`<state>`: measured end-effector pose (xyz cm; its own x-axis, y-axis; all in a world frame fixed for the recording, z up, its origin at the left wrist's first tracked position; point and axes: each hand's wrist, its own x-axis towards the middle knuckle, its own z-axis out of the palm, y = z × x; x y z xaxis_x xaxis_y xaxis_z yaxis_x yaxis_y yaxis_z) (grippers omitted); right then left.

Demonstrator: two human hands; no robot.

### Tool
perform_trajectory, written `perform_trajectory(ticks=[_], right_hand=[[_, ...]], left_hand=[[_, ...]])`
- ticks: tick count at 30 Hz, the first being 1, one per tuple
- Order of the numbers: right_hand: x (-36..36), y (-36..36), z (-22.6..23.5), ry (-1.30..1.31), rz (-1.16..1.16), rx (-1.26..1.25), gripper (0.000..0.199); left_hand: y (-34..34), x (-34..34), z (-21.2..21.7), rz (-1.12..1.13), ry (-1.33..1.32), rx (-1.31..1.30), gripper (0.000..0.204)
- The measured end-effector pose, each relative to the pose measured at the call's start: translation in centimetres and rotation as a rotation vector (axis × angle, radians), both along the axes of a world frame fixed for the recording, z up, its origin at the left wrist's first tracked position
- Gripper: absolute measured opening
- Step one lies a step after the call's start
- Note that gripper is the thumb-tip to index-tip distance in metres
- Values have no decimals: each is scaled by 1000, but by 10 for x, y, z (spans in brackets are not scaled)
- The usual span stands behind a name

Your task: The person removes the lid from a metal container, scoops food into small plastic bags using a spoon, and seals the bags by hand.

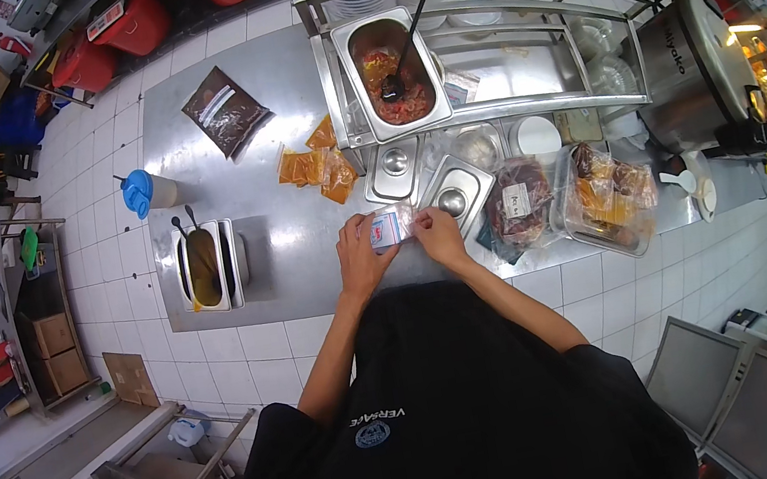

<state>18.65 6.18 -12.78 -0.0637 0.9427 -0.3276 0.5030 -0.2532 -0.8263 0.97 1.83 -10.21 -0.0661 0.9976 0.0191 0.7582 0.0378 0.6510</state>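
Both my hands meet over the front edge of the steel counter [303, 243]. My left hand [361, 255] and my right hand [438, 232] hold a small clear plastic bag [389, 229] with a blue and white print between them. Just beyond my hands stand two lidded steel pans [453, 195]. Small orange sauce packets [315, 165] lie further back on the counter. A steel pan of red sauce [392, 76] with a black ladle sits on the raised rack.
A container of brown sauce [203, 267] with spoons stands at the left, a dark sealed pouch [225, 111] behind it. Bagged food [519, 201] and a clear tub [605, 197] lie right. A large steel cooker [695, 71] stands far right. Red crates [134, 22] sit on the floor.
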Motion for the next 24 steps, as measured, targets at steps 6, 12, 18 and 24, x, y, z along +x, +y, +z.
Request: perform_trajectory(ticks=[6,12,18,24], right_hand=[[-1,-1,5,45,0,175,18],[14,9,2,450,-14,-324,20],[11,14,7,397,43,-368,17],[9,9,0,305,14,-294,16]], left_hand=[[0,4,-6,30,18,39,75],[-4,6,-2,55,-12,56,73],[-9,3,-8,55,-47,122,70],[-8,4,-6,66,-57,118,69]])
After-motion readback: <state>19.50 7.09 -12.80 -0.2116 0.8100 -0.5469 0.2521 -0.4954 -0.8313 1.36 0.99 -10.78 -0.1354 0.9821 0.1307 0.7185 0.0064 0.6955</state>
